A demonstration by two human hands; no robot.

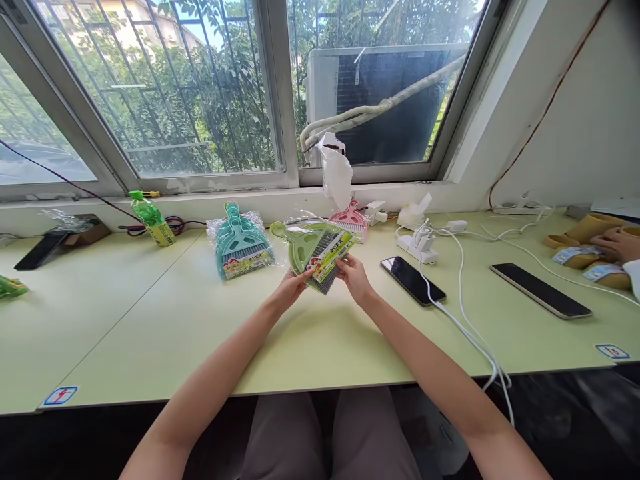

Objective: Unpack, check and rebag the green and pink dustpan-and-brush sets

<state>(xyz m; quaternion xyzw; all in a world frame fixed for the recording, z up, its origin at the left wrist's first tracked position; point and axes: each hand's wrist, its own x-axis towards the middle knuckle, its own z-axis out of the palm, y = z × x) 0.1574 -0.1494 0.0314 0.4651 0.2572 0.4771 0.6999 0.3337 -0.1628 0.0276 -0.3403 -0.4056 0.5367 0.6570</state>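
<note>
Above the pale green tabletop (175,333), near its middle, a lime-green dustpan-and-brush set (320,259) is held up between two bare hands. Left hand (291,289): gripping the lower left side, thumb on the front beside the printed label. Right hand (356,279): fingers drawn together on the lower right side, next to the grey bristles. Both grips are narrow, each around an edge of the set. Set is tilted, handle toward upper left, label facing the wearer; it appears lifted off the surface.

Progress, judged from present positions: pick-up is done and the set is under two-handed control; setting it down is not yet done. Label is in place. Clear film shows near the set's upper edge; whether its wrapping is intact or loosened cannot be told. No part of the set looks separated: brush and dustpan sit together.

Two similar sets lie out of hand. Turquoise dustpan-and-brush set (241,248): on the tabletop to the left, in clear film, label on. Pink dustpan-and-brush set (353,220): behind the held one, partly hidden by it. Neither is touched at this moment; whether either has already been handled cannot be told.

Surroundings: green drink bottle (155,220) at left; black smartphone (413,281) and white power strip (417,248) at right, both apart from the hands.
</note>
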